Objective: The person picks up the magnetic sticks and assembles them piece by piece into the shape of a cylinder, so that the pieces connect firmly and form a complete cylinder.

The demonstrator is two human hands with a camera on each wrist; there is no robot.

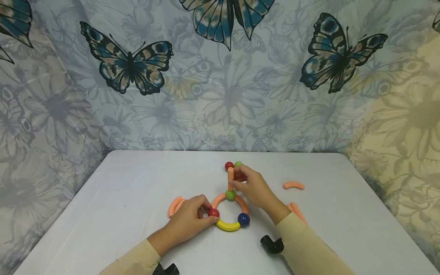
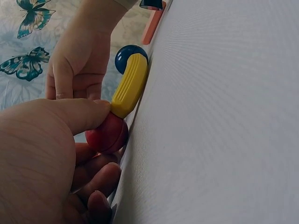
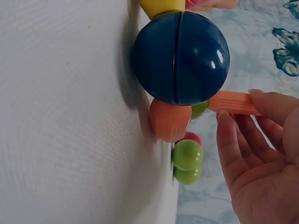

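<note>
A ring of toy building pieces lies on the white table [image 1: 137,183]. In it a red ball [image 1: 214,212], a blue ball [image 1: 243,219] and a green ball [image 1: 230,195] are joined by a yellow curved bar [image 1: 228,226] and two orange curved bars [image 1: 243,204]. My left hand [image 1: 187,219] pinches the red ball between thumb and fingers. From the green ball an orange bar [image 1: 230,179] points upward, its lower end right at the ball. Thumb and fingertips of my right hand [image 1: 254,188] pinch that bar; the right wrist view shows its ridged side [image 3: 233,101].
Behind the ring sit a loose red ball [image 1: 228,165] and green balls [image 3: 188,155]. Orange curved bars [image 1: 174,206] lie left of my left hand. To the right are another curved bar [image 1: 293,185] and orange bars [image 1: 298,212] partly behind my right forearm. A butterfly-patterned cloth [image 1: 233,114] stands behind.
</note>
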